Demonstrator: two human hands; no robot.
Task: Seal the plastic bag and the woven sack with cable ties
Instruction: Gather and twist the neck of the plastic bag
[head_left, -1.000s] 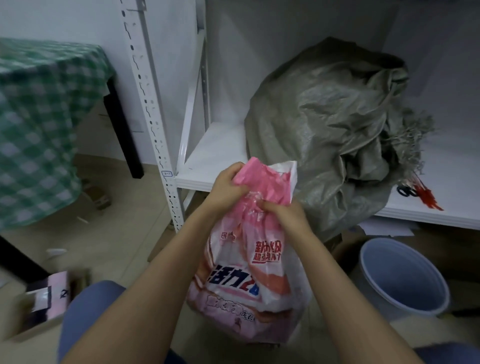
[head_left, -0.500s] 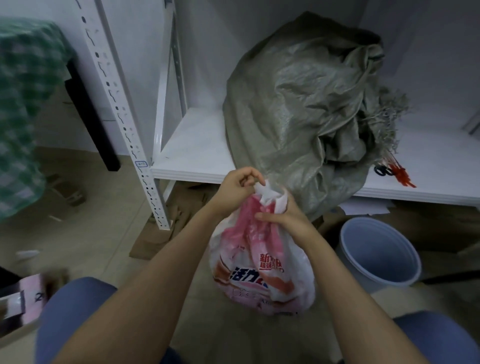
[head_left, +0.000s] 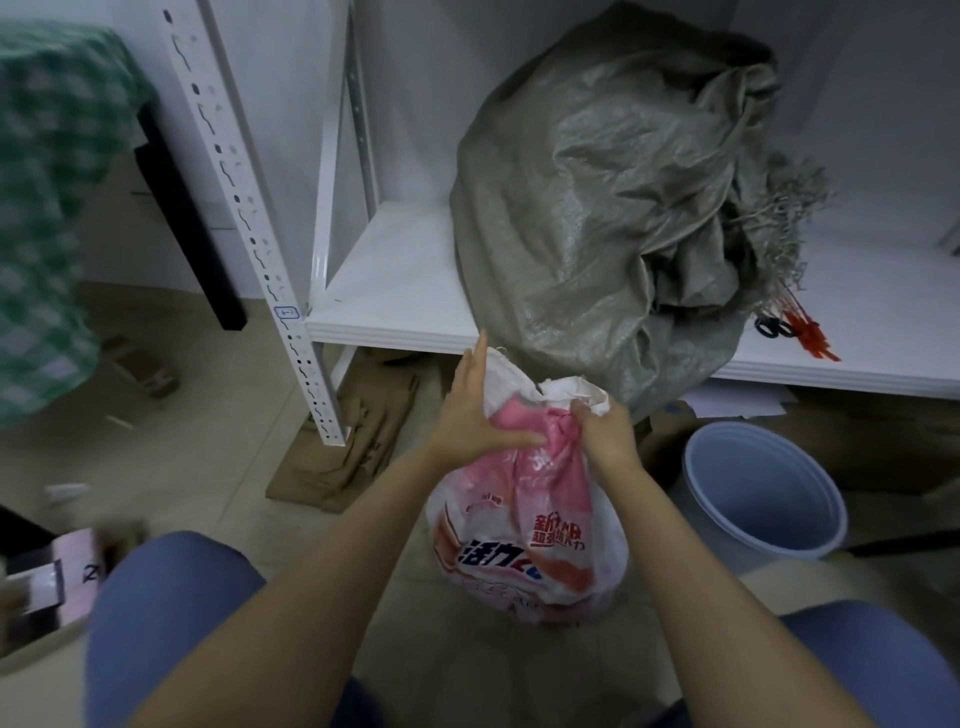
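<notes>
left grip (head_left: 467, 410) is laid flat, fingers straight, against the neck of the plastic bag (head_left: 530, 525) | right grip (head_left: 605, 434) is curled round the bunched neck | plastic bag is stood on the floor (head_left: 218, 467) | woven sack (head_left: 613, 208) is slumped on the shelf (head_left: 395, 291), red cable ties (head_left: 810, 335) just beside it

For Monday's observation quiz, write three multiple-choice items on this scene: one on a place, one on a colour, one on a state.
1. The woven sack lies: A in a cart; B on the white shelf; C on a chair.
2. The cable ties are: A red; B green; C yellow.
3. The plastic bag has its neck: A tied shut; B bunched in the right hand, untied; C cut off.
Answers: B, it rests on the shelf board; A, red beside the sack; B, the hand clutches it, no tie shows.
</notes>
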